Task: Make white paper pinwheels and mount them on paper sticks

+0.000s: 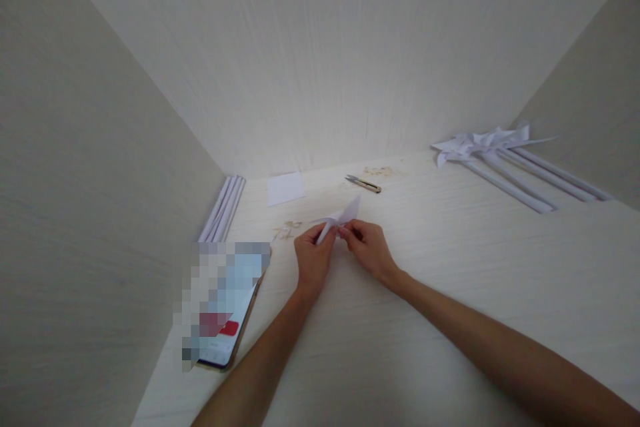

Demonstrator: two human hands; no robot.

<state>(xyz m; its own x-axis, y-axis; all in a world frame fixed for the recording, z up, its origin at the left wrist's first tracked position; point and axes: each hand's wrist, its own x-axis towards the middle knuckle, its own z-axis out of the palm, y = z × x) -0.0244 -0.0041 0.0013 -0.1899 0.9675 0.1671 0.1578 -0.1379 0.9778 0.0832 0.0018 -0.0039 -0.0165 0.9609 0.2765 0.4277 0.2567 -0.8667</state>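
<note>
A white paper pinwheel (pixel 350 209), its blades folded and curled, is held just above the tabletop between my two hands. My left hand (pixel 314 259) is closed, thumb and fingers pinching the pinwheel from the left. From the right, the fingertips of my right hand (pixel 371 248) are pressed together at the pinwheel's middle; anything small between them is too hidden to make out. Beyond the hands lies a pair of thread snips (pixel 367 185), blades pointing left. A flat square of white paper (pixel 285 189) rests behind my left hand, near the back wall.
Rolled white paper sticks (pixel 223 210) lie along the left wall, near a phone (pixel 243 300) with a lit screen. Several paper pinwheels (pixel 477 145) on sticks (pixel 515 188) are piled at right. Small pale bits (pixel 287 229) and brownish bits (pixel 381 171) are scattered beyond the hands.
</note>
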